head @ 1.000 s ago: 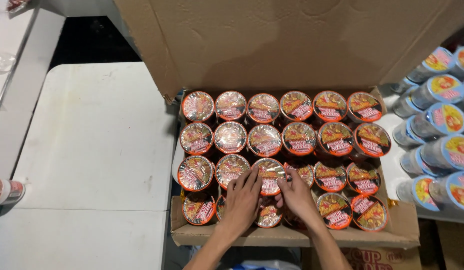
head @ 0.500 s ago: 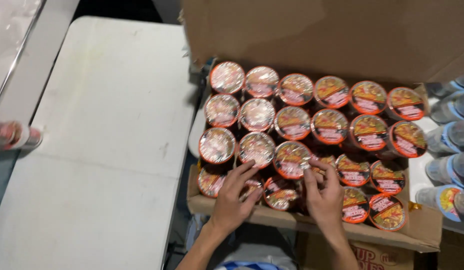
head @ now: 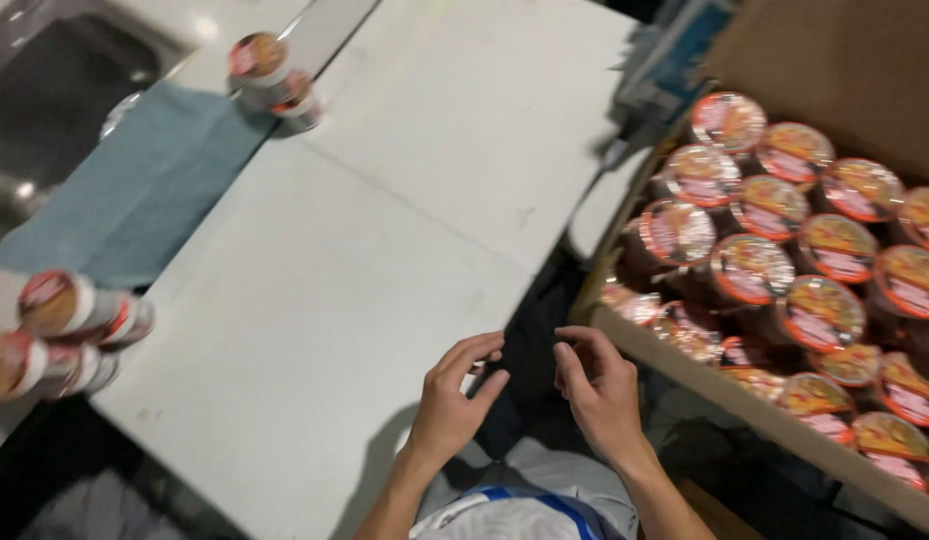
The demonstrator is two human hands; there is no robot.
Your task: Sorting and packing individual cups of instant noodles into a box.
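Observation:
My left hand (head: 453, 402) hovers over the near edge of the white table (head: 385, 230), fingers loosely curled and holding nothing. My right hand (head: 600, 392) is beside it, just off the table and in front of the cardboard box (head: 685, 370), also holding nothing, fingers apart. The box at the right is packed with several round instant-noodle cups (head: 750, 268) with orange-and-red foil lids, standing in rows. Neither hand touches a cup.
More noodle cups lie on their sides at the far left (head: 65, 325) and at the top left (head: 270, 75). A blue-grey cloth (head: 145, 185) lies on a steel counter left of the table. The box's raised flap (head: 845, 60) fills the top right.
Both hands have come out of the box and now sit to its left, over the table edge. The view has swung left, so the box has shifted to the right side.

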